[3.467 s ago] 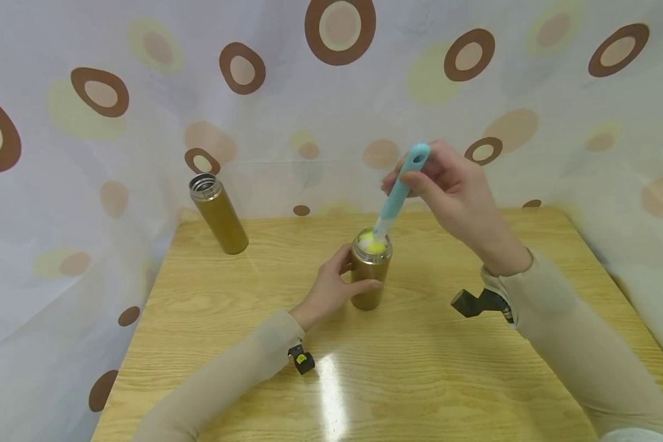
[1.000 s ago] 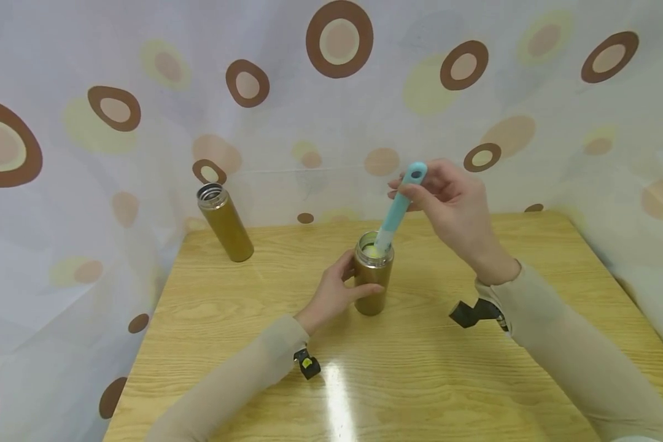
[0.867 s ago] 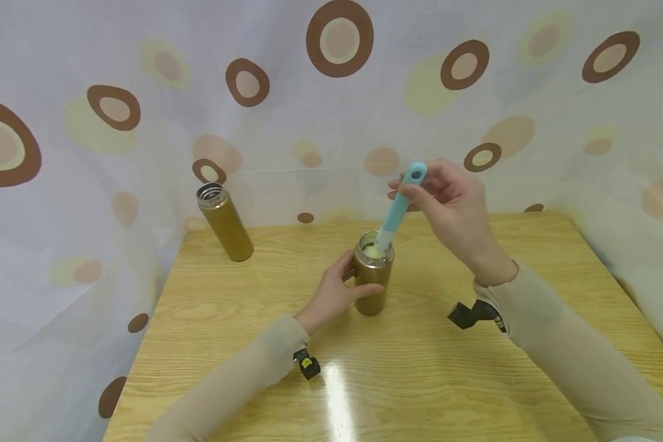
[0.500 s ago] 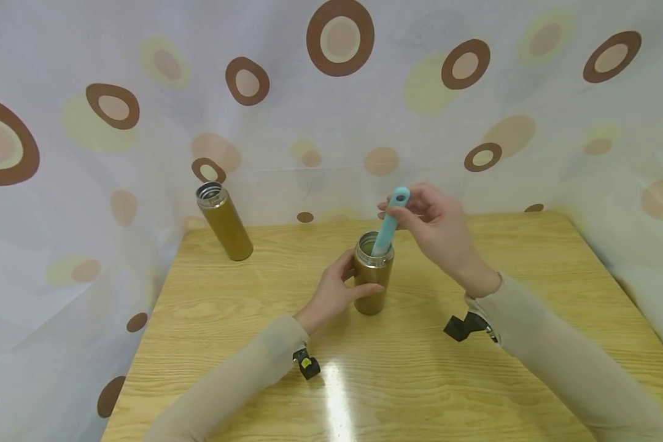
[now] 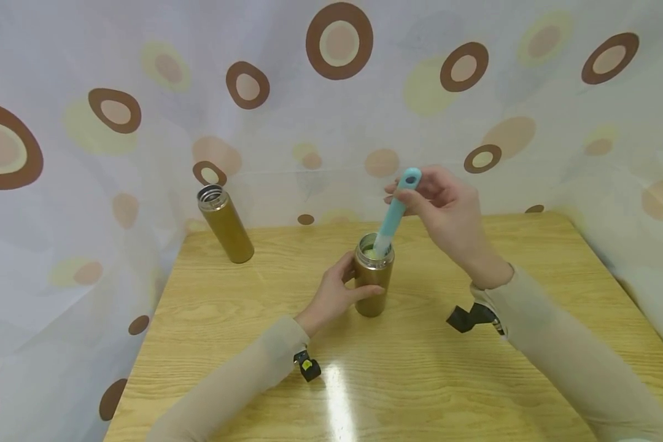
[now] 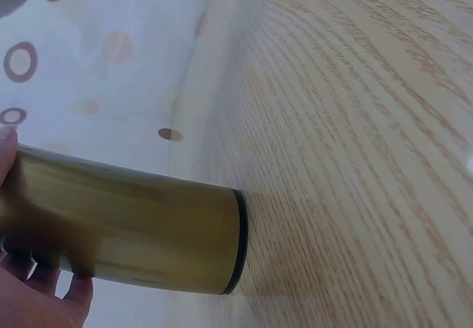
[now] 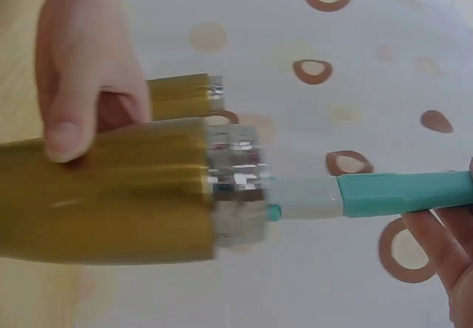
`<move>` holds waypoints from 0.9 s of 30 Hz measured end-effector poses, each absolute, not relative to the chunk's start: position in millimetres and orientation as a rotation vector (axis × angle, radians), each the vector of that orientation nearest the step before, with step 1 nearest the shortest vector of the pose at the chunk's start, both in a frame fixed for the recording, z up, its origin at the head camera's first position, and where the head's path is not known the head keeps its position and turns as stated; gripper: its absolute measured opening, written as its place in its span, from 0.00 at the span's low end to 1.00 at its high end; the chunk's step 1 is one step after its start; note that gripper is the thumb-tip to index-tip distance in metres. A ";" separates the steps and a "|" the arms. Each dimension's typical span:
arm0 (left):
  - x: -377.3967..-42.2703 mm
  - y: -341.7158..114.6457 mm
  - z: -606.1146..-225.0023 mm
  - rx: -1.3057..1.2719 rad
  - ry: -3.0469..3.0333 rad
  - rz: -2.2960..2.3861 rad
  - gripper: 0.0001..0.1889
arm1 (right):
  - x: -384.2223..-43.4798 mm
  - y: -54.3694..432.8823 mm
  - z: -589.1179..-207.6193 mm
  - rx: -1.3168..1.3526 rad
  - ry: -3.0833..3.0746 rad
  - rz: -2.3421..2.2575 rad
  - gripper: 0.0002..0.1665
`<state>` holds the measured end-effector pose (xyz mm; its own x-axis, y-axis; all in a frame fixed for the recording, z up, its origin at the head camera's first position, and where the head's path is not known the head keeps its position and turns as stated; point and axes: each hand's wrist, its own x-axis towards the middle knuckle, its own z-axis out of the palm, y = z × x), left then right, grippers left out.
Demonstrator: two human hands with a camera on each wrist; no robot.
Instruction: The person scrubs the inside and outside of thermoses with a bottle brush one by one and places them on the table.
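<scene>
My left hand (image 5: 334,293) grips a gold thermos bottle (image 5: 371,294) that stands lidless on the table, thumb in front and fingers behind. In the left wrist view, its dark base rim (image 6: 241,243) meets the wood. Above the mouth, my right hand (image 5: 447,212) pinches the teal handle of a bottle brush (image 5: 393,215) between thumb and fingers. The brush leans right, with its pale neck inside the steel mouth. A bit of the pale yellow sponge head shows in the opening; the rest is hidden within. Right wrist view: the neck (image 7: 307,198) enters the threaded rim.
A second lidless gold thermos bottle (image 5: 226,227) stands at the table's back left. The wooden table (image 5: 409,380) reaches back to a white curtain (image 5: 287,123) with brown and yellow circles. Small black cameras hang from both wrists.
From the mouth, the brush's sponge went down into the bottle, deepest about half a second ago. The right hand has since risen slightly with it. The left hand keeps its hold.
</scene>
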<state>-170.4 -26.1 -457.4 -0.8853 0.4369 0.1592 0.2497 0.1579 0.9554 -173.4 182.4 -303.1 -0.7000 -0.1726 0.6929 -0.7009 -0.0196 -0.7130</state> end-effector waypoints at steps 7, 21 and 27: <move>-170.5 -26.2 -459.4 0.696 2.261 1.829 0.39 | -171.9 182.8 -294.5 0.888 -1.786 1.821 0.11; -169.4 -26.3 -458.2 0.680 2.261 1.830 0.40 | -172.2 173.8 -336.6 0.799 -2.055 1.770 0.09; -168.0 -26.7 -459.3 0.687 2.266 1.848 0.40 | -171.1 172.4 -334.7 0.834 -2.039 1.773 0.09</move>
<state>-168.0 -26.7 -459.3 -0.8865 0.4280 0.1761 0.2586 0.1426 0.9554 -171.1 172.4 -334.7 -0.7818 -0.2213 0.5830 -0.6080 0.0632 -0.7914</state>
